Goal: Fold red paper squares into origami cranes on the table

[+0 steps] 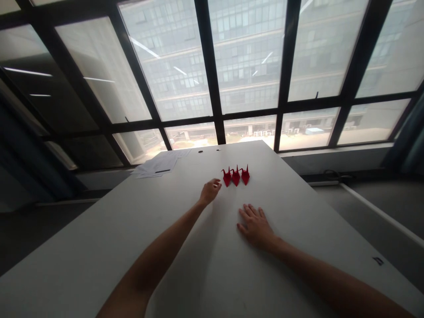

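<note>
Three red paper cranes (235, 177) stand side by side in a row on the white table (185, 185), their thin necks and tails pointing up. My left hand (210, 191) reaches toward the leftmost crane (227, 178). Its fingers are slightly bent and apart, just left of that crane, with a small gap between them and nothing visible in the grasp. Palm down on the tabletop, my right hand (256, 226) lies flat with its fingers spread, nearer to me and to the right of the cranes.
White paper sheets (149, 165) with a dark pen (162, 171) on them lie at the table's far left. A round dark disc (200, 151) sits near the far edge. Large windows (248, 57) rise behind. A small dark mark (377, 261) is on the right side.
</note>
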`<state>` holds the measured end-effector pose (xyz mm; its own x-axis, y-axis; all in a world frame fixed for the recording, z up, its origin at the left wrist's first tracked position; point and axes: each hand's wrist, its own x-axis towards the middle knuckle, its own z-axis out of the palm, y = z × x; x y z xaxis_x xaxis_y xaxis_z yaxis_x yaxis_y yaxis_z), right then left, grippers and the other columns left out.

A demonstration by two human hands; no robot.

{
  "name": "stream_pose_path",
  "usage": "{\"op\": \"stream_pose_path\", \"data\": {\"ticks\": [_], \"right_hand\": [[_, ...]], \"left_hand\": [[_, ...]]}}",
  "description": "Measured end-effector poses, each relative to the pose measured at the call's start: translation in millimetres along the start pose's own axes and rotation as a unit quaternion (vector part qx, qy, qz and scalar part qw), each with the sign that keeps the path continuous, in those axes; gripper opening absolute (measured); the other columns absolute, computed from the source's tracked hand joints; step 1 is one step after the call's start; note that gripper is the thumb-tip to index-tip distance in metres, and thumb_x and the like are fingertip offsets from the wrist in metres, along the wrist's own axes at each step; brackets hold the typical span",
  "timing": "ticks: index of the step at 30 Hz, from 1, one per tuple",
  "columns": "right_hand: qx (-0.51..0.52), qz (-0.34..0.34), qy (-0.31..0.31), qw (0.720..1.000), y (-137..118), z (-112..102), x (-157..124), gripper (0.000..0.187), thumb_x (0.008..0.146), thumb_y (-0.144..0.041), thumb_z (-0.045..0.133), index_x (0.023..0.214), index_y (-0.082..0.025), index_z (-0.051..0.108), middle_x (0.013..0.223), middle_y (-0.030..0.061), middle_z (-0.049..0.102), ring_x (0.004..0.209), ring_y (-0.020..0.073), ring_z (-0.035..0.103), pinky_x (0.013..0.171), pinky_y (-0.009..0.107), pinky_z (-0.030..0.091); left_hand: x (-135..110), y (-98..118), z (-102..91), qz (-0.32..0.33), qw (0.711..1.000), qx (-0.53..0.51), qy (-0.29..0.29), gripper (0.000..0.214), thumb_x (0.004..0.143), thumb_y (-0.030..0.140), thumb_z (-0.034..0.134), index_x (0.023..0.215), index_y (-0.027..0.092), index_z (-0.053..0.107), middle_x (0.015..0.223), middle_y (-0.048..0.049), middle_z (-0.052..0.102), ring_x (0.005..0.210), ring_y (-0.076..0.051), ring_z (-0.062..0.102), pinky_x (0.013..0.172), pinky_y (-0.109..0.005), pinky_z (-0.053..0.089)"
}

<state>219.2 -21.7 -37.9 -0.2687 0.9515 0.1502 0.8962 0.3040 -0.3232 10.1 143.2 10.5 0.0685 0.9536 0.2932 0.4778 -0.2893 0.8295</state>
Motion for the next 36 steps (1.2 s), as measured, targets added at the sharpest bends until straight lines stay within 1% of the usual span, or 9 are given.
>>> {"op": "stream_pose_path", "data": {"ticks": [4, 7, 13, 18, 21, 23, 27, 32, 36], "right_hand": [[0.005, 0.001, -0.003, 1.0, -1, -4, -2, 0.06, 0.096, -0.047, 0.043, 0.15, -0.021, 0.039, 0.161, 0.013, 0.029, 0.149, 0.0297, 0.02, 0.118, 0.055, 0.009], [0.006, 0.003, -0.007, 1.0, -2, -5, -3, 0.06, 0.096, -0.047, 0.043, 0.15, -0.021, 0.039, 0.161, 0.0126, 0.029, 0.149, 0.0299, 0.02, 0.118, 0.055, 0.009], [0.007, 0.001, -0.005, 1.0, -4, -6, -5, 0.06, 0.096, -0.049, 0.043, 0.149, -0.021, 0.039, 0.161, 0.0129, 0.029, 0.149, 0.031, 0.02, 0.118, 0.056, 0.009], [0.008, 0.003, -0.006, 1.0, -5, -7, -4, 0.06, 0.096, -0.048, 0.043, 0.149, -0.022, 0.039, 0.16, 0.0128, 0.029, 0.149, 0.0307, 0.02, 0.118, 0.056, 0.009], [0.016, 0.006, -0.009, 1.0, -5, -7, -4, 0.059, 0.095, -0.047, 0.045, 0.149, -0.022, 0.04, 0.161, 0.0124, 0.029, 0.149, 0.0304, 0.02, 0.118, 0.055, 0.009], [0.023, 0.008, -0.01, 1.0, -4, -8, -3, 0.059, 0.094, -0.045, 0.047, 0.148, -0.022, 0.041, 0.16, 0.0119, 0.031, 0.149, 0.0298, 0.021, 0.119, 0.055, 0.01], [0.095, 0.04, 0.061, 0.993, -4, -12, 7, 0.053, 0.095, -0.04, 0.048, 0.143, -0.019, 0.048, 0.15, 0.0128, 0.047, 0.14, 0.0265, 0.039, 0.117, 0.046, 0.024], [0.266, 0.051, 0.154, 0.95, -16, -19, 43, 0.054, 0.093, -0.047, 0.052, 0.136, -0.014, 0.053, 0.132, 0.0148, 0.06, 0.12, 0.0252, 0.057, 0.1, 0.036, 0.044], [0.314, 0.073, 0.197, 0.926, -30, -14, 80, 0.05, 0.09, -0.05, 0.057, 0.126, -0.015, 0.061, 0.125, 0.0151, 0.062, 0.096, 0.0232, 0.064, 0.085, 0.036, 0.049]], "left_hand": [[54, -12, 20.9, -0.098, 0.991, -0.067, 0.064, 0.04, 0.088, 0.032, 0.068, 0.123, 0.012, 0.06, 0.107, -0.0145, 0.068, 0.09, -0.021, 0.067, 0.08, -0.034, 0.054], [76, -17, 39.1, -0.137, 0.984, -0.096, 0.067, 0.036, 0.095, 0.034, 0.061, 0.126, 0.015, 0.057, 0.124, -0.0112, 0.06, 0.105, -0.023, 0.063, 0.088, -0.043, 0.055], [90, -24, 64.7, -0.167, 0.975, -0.127, 0.071, 0.034, 0.096, 0.034, 0.06, 0.125, 0.016, 0.058, 0.125, -0.0102, 0.059, 0.106, -0.024, 0.062, 0.089, -0.044, 0.055], [87, -25, 49.5, -0.165, 0.971, -0.136, 0.106, 0.034, 0.096, 0.034, 0.06, 0.125, 0.017, 0.058, 0.126, -0.0103, 0.059, 0.106, -0.023, 0.062, 0.089, -0.044, 0.055], [75, -21, 24.0, -0.146, 0.97, -0.142, 0.133, 0.035, 0.096, 0.034, 0.06, 0.125, 0.016, 0.057, 0.124, -0.0104, 0.06, 0.105, -0.023, 0.063, 0.088, -0.044, 0.055], [59, -17, 5.8, -0.121, 0.97, -0.15, 0.145, 0.032, 0.092, 0.038, 0.064, 0.11, 0.012, 0.064, 0.11, -0.0123, 0.067, 0.097, -0.022, 0.065, 0.081, -0.035, 0.054], [6, -7, -16.8, -0.067, 0.978, -0.177, 0.091, 0.038, 0.078, 0.046, 0.073, 0.095, 0.014, 0.067, 0.094, -0.0103, 0.072, 0.083, -0.021, 0.067, 0.064, -0.027, 0.051], [-64, 5, -10.3, -0.026, 0.98, -0.197, -0.018, 0.041, 0.073, 0.051, 0.076, 0.087, 0.014, 0.068, 0.086, -0.0081, 0.072, 0.077, -0.022, 0.069, 0.066, -0.031, 0.055], [-86, 6, 0.1, -0.01, 0.979, -0.2, -0.028, 0.04, 0.077, 0.053, 0.072, 0.088, 0.015, 0.065, 0.085, -0.0053, 0.07, 0.076, -0.019, 0.068, 0.072, -0.032, 0.055]]}}
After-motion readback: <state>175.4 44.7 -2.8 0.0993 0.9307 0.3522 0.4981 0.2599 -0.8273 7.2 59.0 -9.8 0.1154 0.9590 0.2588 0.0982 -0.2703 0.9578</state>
